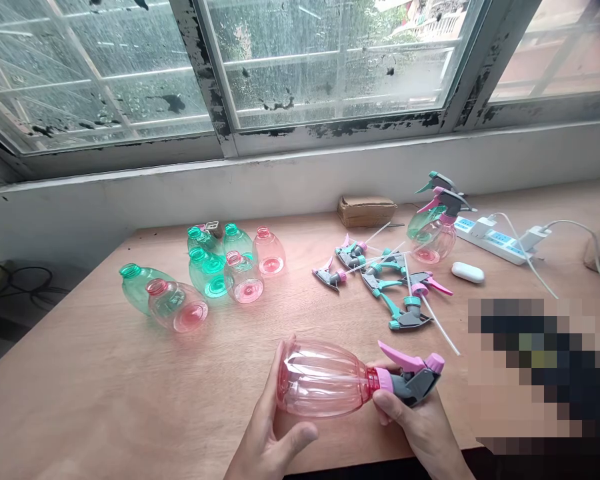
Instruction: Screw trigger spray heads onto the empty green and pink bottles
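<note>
A clear pink spray bottle (325, 379) lies sideways in the air over the table's front edge, its grey and pink trigger head (415, 377) joined to the neck and pointing right. My left hand (273, 420) cups the bottle's base, fingers against its end and thumb held off below. With thumb and fingers, my right hand (413, 423) grips the pink collar (384, 380) at the neck; its fingers are partly hidden behind the head. Beyond it lie several loose trigger heads (413, 313) in grey, teal and pink, with white dip tubes.
Several headless green bottles (207, 270) and pink bottles (245, 283) are at the left, two tipped over. At back right stand two bottles with heads (435, 240), near a power strip (495, 240), a white case (468, 272) and a cardboard box (366, 212). A pixelated patch covers the right front.
</note>
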`<state>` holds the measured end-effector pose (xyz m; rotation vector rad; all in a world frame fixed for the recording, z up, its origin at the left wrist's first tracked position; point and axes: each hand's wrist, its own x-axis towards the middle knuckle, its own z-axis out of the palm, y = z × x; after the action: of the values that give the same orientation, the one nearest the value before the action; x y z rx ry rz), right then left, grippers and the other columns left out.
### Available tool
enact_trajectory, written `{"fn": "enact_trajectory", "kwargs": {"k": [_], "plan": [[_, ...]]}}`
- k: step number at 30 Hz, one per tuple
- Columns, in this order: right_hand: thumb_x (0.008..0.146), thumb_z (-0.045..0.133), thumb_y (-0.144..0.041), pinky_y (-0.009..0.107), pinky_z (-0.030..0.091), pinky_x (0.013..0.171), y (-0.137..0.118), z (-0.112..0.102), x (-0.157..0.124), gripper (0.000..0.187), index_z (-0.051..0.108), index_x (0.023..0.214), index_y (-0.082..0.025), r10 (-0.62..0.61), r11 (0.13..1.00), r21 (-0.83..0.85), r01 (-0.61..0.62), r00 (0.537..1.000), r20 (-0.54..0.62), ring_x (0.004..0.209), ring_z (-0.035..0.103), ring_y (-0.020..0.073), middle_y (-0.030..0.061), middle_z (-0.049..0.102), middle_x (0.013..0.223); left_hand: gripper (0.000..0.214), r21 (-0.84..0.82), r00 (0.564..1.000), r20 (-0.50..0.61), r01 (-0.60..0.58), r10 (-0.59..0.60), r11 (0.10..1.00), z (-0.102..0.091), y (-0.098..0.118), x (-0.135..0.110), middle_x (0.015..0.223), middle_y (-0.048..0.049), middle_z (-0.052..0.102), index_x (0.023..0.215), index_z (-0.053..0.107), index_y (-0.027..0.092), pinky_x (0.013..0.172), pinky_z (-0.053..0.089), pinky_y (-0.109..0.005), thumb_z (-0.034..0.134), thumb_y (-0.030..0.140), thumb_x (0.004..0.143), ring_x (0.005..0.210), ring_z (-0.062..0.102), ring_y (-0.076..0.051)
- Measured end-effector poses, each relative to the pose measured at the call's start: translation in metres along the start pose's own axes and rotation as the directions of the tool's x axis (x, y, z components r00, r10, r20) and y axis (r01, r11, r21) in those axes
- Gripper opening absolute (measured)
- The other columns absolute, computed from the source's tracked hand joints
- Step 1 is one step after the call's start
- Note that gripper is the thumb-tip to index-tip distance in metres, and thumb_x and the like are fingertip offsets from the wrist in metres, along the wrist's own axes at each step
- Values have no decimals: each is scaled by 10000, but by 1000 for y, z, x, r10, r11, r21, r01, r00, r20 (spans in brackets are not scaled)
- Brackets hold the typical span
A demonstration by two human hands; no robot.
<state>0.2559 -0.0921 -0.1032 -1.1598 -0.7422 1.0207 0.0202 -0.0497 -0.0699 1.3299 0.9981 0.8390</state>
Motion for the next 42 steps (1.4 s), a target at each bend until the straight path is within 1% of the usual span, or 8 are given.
{"fn": "enact_trajectory", "kwargs": {"k": [3, 8, 15, 19, 22, 30, 36, 42], "plan": [[743, 963, -440, 292, 467, 573, 0, 0, 0, 376, 785, 985, -213, 7, 1000, -14, -8, 1000, -13, 517, 494, 162, -50, 595, 541, 816, 22, 1000, 19, -16, 16, 1000, -2, 0, 2, 1766, 8, 259, 1643, 326, 393, 1334, 173, -466, 707, 541, 937, 1637, 179, -315], [779, 931, -472, 277, 394, 526, 0, -1, 2, 360, 768, 948, -199, 31, 999, -12, -31, 999, -33, 498, 480, 153, -50, 587, 536, 778, 88, 1000, 5, 3, -4, 996, 1, -1, 4, 1778, 70, 193, 1642, 264, 467, 1344, 109, -458, 683, 438, 987, 1648, 129, -262], [765, 948, -427, 321, 465, 556, 2, -2, 3, 358, 779, 1013, -232, 0, 999, -40, -1, 999, -33, 494, 502, 181, -54, 600, 545, 776, 10, 1000, 25, -12, 12, 1000, -1, 4, 3, 1769, 29, 234, 1640, 323, 411, 1340, 153, -461, 693, 488, 963, 1640, 143, -316], [767, 939, -459, 337, 512, 549, 3, -3, 4, 390, 795, 1037, -217, 1, 997, -76, -3, 999, -35, 502, 558, 205, -42, 597, 534, 736, 58, 1000, -27, -5, 6, 998, 1, 4, 5, 1761, 29, 265, 1616, 382, 415, 1338, 167, -487, 715, 443, 960, 1638, 152, -326], [763, 945, -447, 320, 506, 546, 1, -2, 4, 385, 793, 1038, -224, -11, 997, -80, 8, 999, -41, 490, 536, 185, -46, 606, 536, 721, 71, 998, -62, -4, 9, 997, 4, 7, 5, 1754, 36, 290, 1602, 407, 429, 1338, 176, -481, 726, 432, 955, 1629, 205, -322], [729, 959, -481, 294, 462, 520, -7, 6, 3, 348, 829, 915, -217, -15, 998, -66, 13, 1000, -24, 539, 504, 155, -3, 661, 706, 755, -4, 1000, -1, -20, 20, 1000, 0, 4, 8, 1758, -2, 281, 1637, 355, 366, 1336, 183, -503, 697, 459, 970, 1633, 177, -340], [773, 933, -472, 329, 510, 541, -1, 0, 4, 388, 809, 1038, -217, -3, 999, -46, 1, 999, -41, 478, 499, 175, -43, 588, 529, 738, 58, 1000, -28, -13, 14, 998, 3, 8, 6, 1752, 33, 295, 1615, 388, 412, 1343, 165, -477, 723, 437, 957, 1635, 179, -319], [729, 950, -506, 334, 516, 561, -6, 5, 2, 367, 830, 927, -222, -5, 996, -84, 2, 999, -38, 517, 512, 174, -5, 659, 655, 696, -4, 1000, 3, -28, 28, 1000, -1, 7, 6, 1743, 6, 316, 1622, 389, 372, 1334, 206, -472, 645, 512, 990, 1625, 211, -334]]}}
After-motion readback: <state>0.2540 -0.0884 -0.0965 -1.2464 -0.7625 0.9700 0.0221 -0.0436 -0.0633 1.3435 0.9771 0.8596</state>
